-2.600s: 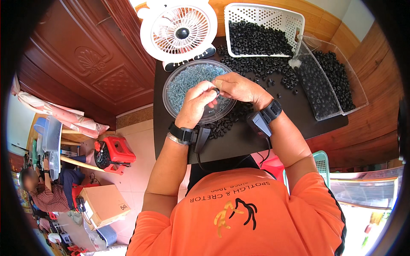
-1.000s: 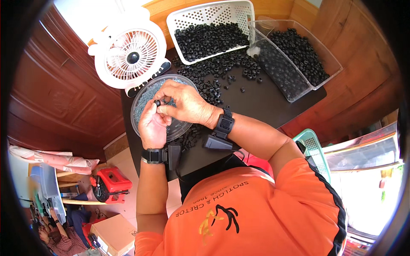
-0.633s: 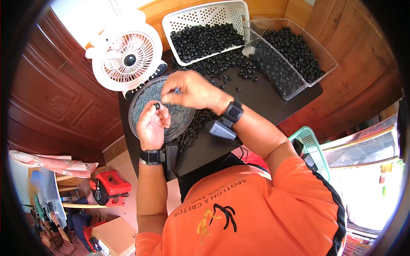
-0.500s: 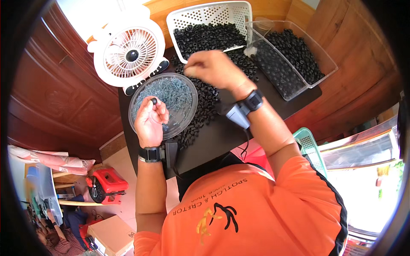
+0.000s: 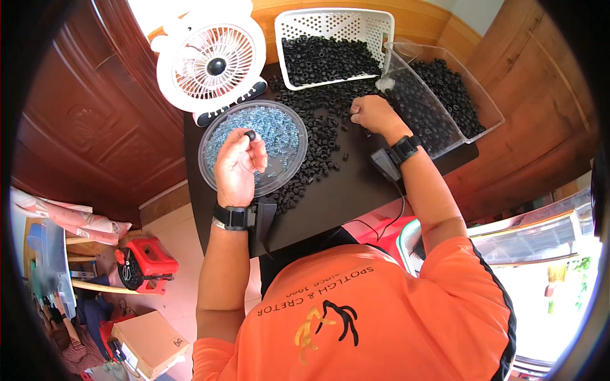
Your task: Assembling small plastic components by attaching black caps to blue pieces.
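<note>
My left hand (image 5: 239, 166) is closed, holding a small round black piece (image 5: 250, 135) between thumb and fingertips. It hovers over the near part of a round clear dish (image 5: 204, 166) spread with tiny bluish translucent pieces (image 5: 270, 124). My right hand (image 5: 376, 117) is closed in a pinch at the right side of a loose heap of small black ring-shaped pieces (image 5: 322, 130), close to a clear plastic bin. Whatever its fingertips hold, if anything, is hidden. Each wrist wears a black strap with a small device.
Behind the heap, a white perforated basket (image 5: 335, 14) holds many black pieces; the clear bin (image 5: 488, 129) at right holds more. A white fan (image 5: 217, 66) stands at the back left. All rest on a dark table (image 5: 330, 197). A cable (image 5: 403, 206) hangs from the right wrist device.
My right hand has moved right, from beside the dish to the heap's right side near the clear bin. The left hand keeps the black piece over the dish. The whole view has shifted slightly.
</note>
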Tool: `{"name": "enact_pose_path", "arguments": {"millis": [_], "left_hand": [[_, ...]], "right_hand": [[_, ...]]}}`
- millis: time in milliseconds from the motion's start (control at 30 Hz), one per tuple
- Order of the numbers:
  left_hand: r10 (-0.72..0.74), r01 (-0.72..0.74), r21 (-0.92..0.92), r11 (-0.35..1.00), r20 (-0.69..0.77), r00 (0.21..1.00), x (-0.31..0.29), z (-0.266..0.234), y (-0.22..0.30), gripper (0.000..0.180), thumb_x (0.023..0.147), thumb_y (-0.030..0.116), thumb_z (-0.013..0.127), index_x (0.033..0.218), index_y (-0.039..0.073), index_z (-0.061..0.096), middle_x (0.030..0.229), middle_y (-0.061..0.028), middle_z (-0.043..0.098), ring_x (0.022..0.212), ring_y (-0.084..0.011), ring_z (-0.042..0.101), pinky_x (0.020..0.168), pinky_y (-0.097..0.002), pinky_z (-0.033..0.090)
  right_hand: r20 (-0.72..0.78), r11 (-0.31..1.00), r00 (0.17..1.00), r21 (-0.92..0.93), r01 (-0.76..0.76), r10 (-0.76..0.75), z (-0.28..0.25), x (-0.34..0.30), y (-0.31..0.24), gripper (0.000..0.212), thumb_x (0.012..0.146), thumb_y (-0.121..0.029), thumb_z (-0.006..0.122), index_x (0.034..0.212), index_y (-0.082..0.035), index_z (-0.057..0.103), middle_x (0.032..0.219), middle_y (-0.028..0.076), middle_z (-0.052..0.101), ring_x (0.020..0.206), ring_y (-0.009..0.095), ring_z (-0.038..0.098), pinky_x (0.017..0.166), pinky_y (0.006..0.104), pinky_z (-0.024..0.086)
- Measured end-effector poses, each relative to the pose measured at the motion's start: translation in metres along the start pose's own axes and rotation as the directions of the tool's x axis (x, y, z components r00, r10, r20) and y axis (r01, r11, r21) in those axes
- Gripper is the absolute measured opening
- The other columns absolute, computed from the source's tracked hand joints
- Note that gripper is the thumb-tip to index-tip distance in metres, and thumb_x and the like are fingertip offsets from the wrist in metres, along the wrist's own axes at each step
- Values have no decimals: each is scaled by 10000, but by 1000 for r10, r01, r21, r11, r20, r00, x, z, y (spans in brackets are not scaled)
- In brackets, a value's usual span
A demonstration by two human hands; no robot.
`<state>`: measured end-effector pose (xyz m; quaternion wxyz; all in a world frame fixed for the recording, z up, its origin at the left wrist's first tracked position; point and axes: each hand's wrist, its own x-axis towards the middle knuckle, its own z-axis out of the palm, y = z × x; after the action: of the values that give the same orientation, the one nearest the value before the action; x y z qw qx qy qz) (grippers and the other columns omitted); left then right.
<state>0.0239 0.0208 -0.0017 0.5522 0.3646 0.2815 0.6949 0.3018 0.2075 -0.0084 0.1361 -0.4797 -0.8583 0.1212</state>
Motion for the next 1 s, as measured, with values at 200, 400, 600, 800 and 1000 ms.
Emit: {"name": "enact_pose_path", "arguments": {"millis": [200,400,600,800,1000], "left_hand": [[-24,24,52,998,-6,1000,-2,4,1,189,924,219,483,958,41,539,774,-67,564,620,-142,521,540,-252,391],[-39,37,158,987,13,999,-4,10,0,186,928,218,492,965,43,544,786,-56,572,627,-127,525,550,-239,398],[-59,53,183,982,27,998,-4,13,2,217,924,241,511,971,32,550,793,-62,582,629,-105,523,559,-223,404],[-31,30,147,989,7,999,-4,11,3,226,924,240,506,990,29,550,812,-62,590,646,-106,530,576,-221,416],[-36,28,164,986,41,999,-3,11,5,232,926,244,504,983,24,547,831,-65,596,653,-100,533,580,-218,418]], "right_hand": [[-96,999,995,9,38,-37,-5,-2,-13,157,717,-128,644,844,-37,651,762,124,651,711,265,628,678,348,488],[30,595,988,801,66,-150,-22,-2,-90,256,790,-101,637,1018,15,646,805,27,640,714,94,574,671,236,475],[-31,277,940,952,132,-341,2,9,-151,194,861,-72,639,1034,16,641,845,41,638,770,95,567,736,247,476],[-79,258,916,947,193,-394,20,4,-160,196,880,-110,646,1046,-10,669,900,15,660,811,80,576,743,239,484],[-84,271,916,941,202,-392,19,3,-156,186,881,-112,644,1040,-20,673,910,16,662,804,76,574,729,243,490]]}}
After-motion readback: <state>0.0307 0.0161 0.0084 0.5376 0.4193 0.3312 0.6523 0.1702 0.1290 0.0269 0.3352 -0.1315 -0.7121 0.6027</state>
